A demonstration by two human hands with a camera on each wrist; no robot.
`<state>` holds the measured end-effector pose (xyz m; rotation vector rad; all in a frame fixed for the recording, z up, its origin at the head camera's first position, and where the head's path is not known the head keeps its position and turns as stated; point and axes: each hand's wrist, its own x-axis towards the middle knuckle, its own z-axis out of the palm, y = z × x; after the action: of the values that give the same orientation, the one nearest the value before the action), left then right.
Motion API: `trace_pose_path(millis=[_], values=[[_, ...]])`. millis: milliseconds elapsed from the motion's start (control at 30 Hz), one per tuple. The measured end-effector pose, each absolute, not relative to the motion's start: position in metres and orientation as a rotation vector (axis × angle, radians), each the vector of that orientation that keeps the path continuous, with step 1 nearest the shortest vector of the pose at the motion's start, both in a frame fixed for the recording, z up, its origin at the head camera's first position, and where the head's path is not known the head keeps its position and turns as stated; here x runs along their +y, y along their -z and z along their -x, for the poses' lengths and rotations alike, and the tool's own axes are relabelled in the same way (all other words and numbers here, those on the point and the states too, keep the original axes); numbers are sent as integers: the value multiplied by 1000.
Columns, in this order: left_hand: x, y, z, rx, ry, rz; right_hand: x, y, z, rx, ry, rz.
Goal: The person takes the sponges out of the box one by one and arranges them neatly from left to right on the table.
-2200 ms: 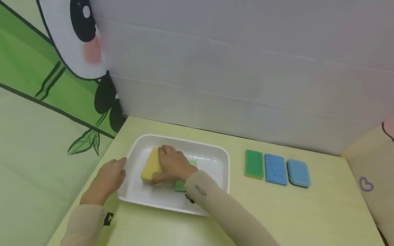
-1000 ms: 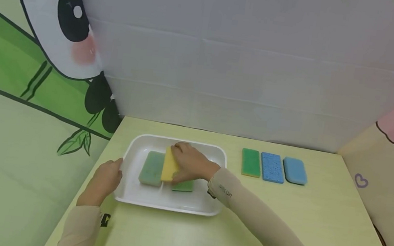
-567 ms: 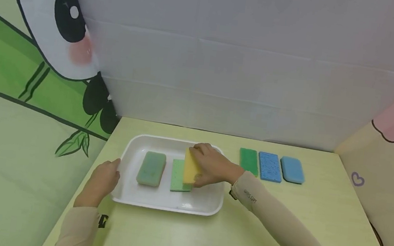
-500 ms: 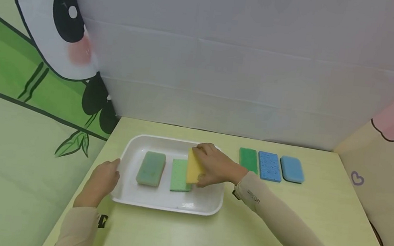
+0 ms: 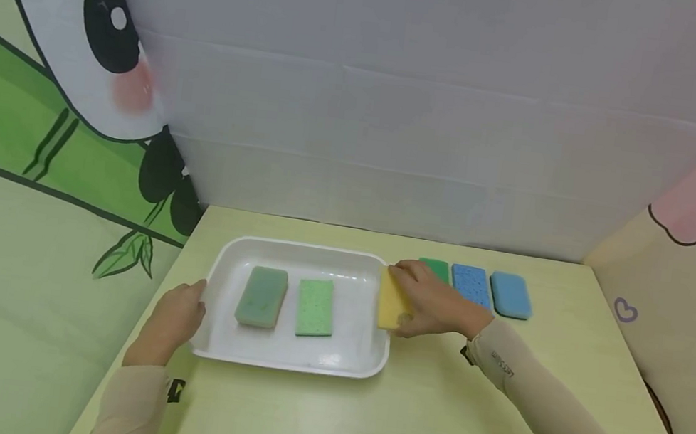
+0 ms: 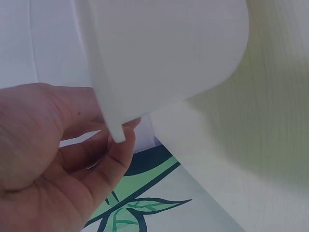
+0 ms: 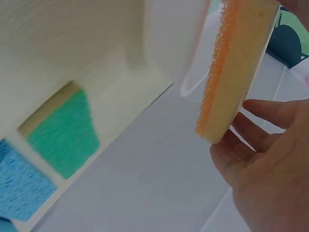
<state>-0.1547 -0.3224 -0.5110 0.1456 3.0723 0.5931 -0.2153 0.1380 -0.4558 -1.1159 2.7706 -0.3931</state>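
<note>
My right hand (image 5: 431, 300) grips a yellow sponge (image 5: 393, 301) over the right rim of the white tray (image 5: 344, 360). In the right wrist view the sponge (image 7: 241, 67) shows an orange, rough layer on one side and stands on edge in the fingers. My left hand (image 5: 171, 319) is at the tray's left rim; in the left wrist view its thumb and curled fingers pinch the tray's edge (image 6: 116, 130). Inside the tray lie a thick grey-green sponge (image 5: 262, 297) at the left and a thin light-green sponge (image 5: 315, 308) near the middle.
Right of the tray, a green sponge (image 5: 435, 266), a blue speckled sponge (image 5: 471, 285) and a smooth blue sponge (image 5: 510, 295) lie in a row on the pale table (image 5: 312, 420). My right hand partly covers the green one. A grey wall (image 5: 353, 174) rises behind the table.
The yellow sponge went from above the grey-green sponge rightward across the tray to its right rim, in my right hand. My left hand has kept hold of the tray.
</note>
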Motion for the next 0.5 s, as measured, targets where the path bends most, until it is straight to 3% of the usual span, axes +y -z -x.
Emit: trace_pose_path(millis=[500], values=[[-333, 517, 154, 3067, -564, -196, 196, 481, 189, 2807, 467, 1057]])
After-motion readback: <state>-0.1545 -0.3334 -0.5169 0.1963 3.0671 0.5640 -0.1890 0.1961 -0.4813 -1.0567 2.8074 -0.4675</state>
